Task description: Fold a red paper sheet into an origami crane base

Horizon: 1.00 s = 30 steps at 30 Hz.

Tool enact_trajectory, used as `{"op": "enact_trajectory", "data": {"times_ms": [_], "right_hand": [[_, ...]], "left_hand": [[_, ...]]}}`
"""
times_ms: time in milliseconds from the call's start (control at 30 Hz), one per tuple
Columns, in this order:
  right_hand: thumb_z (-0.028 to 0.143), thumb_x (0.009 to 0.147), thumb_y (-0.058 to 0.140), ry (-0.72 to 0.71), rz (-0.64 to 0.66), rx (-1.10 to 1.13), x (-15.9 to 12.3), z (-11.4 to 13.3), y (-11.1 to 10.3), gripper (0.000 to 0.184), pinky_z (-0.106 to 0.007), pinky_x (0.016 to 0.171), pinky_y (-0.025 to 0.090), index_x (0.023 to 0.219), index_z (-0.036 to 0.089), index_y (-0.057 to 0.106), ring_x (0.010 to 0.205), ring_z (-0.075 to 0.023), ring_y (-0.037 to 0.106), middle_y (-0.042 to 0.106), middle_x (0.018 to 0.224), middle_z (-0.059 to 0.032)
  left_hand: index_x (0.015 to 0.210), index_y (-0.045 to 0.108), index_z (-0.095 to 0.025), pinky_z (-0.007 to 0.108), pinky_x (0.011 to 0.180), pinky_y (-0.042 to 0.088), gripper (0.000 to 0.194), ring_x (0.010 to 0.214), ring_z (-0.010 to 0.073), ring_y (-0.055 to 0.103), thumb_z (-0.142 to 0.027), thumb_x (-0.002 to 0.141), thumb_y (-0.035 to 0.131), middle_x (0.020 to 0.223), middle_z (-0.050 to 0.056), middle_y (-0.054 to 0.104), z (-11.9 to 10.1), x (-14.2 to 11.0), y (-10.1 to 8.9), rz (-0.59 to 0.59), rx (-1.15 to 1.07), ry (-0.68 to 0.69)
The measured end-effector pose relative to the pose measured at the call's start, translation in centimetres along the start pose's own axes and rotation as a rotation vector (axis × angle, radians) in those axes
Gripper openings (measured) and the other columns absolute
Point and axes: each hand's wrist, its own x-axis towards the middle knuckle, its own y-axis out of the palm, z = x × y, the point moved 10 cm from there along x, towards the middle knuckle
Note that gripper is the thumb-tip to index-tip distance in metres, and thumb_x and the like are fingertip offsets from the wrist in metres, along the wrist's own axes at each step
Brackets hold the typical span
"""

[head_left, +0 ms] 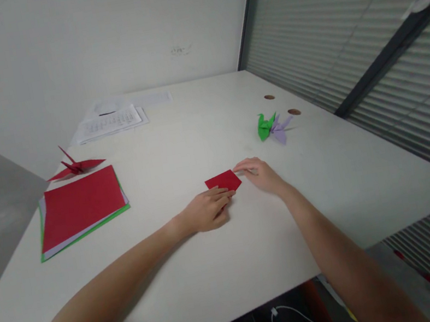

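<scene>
A small folded piece of red origami paper (222, 179) lies on the white table in front of me, with a pointed end towards the right. Across its near edge rests my left hand (210, 209), fingers stretched out and pressing it against the table. My right hand (259, 174) is open at the paper's upper right corner. Its fingertips reach the edge there, and whether they touch it I cannot tell. Part of the paper's near side is hidden under the left fingers.
At the left lies a stack of red, lilac and green paper sheets (84, 206), with a red paper crane (77, 167) behind it. A green crane (266, 127) and a lilac crane (279, 130) stand right. Printed sheets (110, 123) lie at the back. Blinds (340, 22) border the right side.
</scene>
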Motion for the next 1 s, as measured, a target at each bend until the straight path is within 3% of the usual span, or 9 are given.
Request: {"op": "enact_trajectory", "data": {"times_ms": [100,233,367,467,633,800,933,1000], "right_hand": [[0.005,0.078,0.048,-0.112,0.145,-0.108,-0.4,2.4,1.9,0.035,-0.04,0.094,0.044,0.088,0.024,0.076,0.1,-0.0207,0.061,0.075,0.097,-0.0038],[0.01,0.078,0.054,-0.052,0.213,-0.238,-0.8,2.8,2.5,0.029,-0.042,0.092,0.043,0.091,0.024,0.077,0.087,-0.0209,0.064,0.075,0.087,-0.0035],[0.016,0.085,0.052,0.039,0.053,-0.245,-0.6,1.7,1.1,0.028,-0.036,0.087,0.046,0.099,0.022,0.075,0.086,-0.0203,0.063,0.072,0.093,-0.0064],[0.027,0.087,0.056,0.139,-0.065,-0.278,-0.7,-0.1,0.4,0.026,-0.038,0.089,0.047,0.106,0.019,0.072,0.088,-0.0225,0.061,0.066,0.093,-0.0095],[0.033,0.075,0.072,0.211,-0.033,-0.296,-0.9,-1.6,1.6,0.031,-0.042,0.09,0.046,0.105,0.022,0.07,0.091,-0.0238,0.059,0.061,0.098,-0.0091],[0.019,0.072,0.07,0.278,-0.051,-0.083,-0.8,-1.8,2.0,0.022,-0.034,0.078,0.049,0.093,0.021,0.063,0.078,-0.017,0.059,0.064,0.088,-0.002],[0.016,0.07,0.069,0.317,-0.114,0.007,-0.9,-2.0,1.8,0.035,-0.032,0.074,0.05,0.104,0.021,0.062,0.07,-0.0152,0.058,0.064,0.08,0.0009],[0.017,0.071,0.069,0.301,-0.11,-0.011,-0.8,-2.0,2.0,0.032,-0.032,0.074,0.05,0.103,0.021,0.065,0.071,-0.0156,0.059,0.066,0.082,-0.0009]], "left_hand": [[0.109,0.059,-0.014,0.045,0.111,0.037,0.029,0.12,0.0246,0.057,-0.036,0.092,0.049,0.127,0.012,0.063,-0.2,0.0,-0.5,-0.031,0.072,-0.034],[0.12,0.057,-0.015,0.051,0.103,0.039,0.047,0.114,0.0302,0.056,-0.052,0.095,0.043,0.112,0.013,0.065,0.3,-0.1,-1.0,-0.059,0.24,-0.184],[0.119,0.058,-0.015,0.047,0.094,0.045,0.049,0.108,0.0301,0.057,-0.054,0.094,0.042,0.114,0.015,0.061,0.4,-0.2,-0.6,-0.032,0.209,-0.206],[0.119,0.058,-0.016,0.046,0.098,0.044,0.045,0.114,0.0302,0.054,-0.052,0.095,0.044,0.118,0.014,0.058,0.2,-0.3,-0.5,-0.04,0.151,-0.168],[0.122,0.057,-0.021,0.05,0.104,0.039,0.042,0.127,0.034,0.044,-0.05,0.094,0.047,0.125,0.012,0.054,0.4,-0.6,-0.5,-0.041,0.142,-0.187],[0.118,0.06,-0.025,0.053,0.103,0.038,0.041,0.125,0.0345,0.042,-0.054,0.092,0.048,0.124,0.01,0.053,0.7,-0.6,-0.4,-0.02,0.147,-0.185],[0.116,0.061,-0.025,0.053,0.104,0.037,0.041,0.122,0.034,0.042,-0.055,0.09,0.051,0.122,0.01,0.053,0.8,-0.6,-0.4,-0.019,0.124,-0.174],[0.116,0.062,-0.025,0.054,0.106,0.036,0.041,0.126,0.0355,0.039,-0.054,0.089,0.052,0.123,0.01,0.053,0.8,-0.7,-0.4,-0.027,0.113,-0.169]]}}
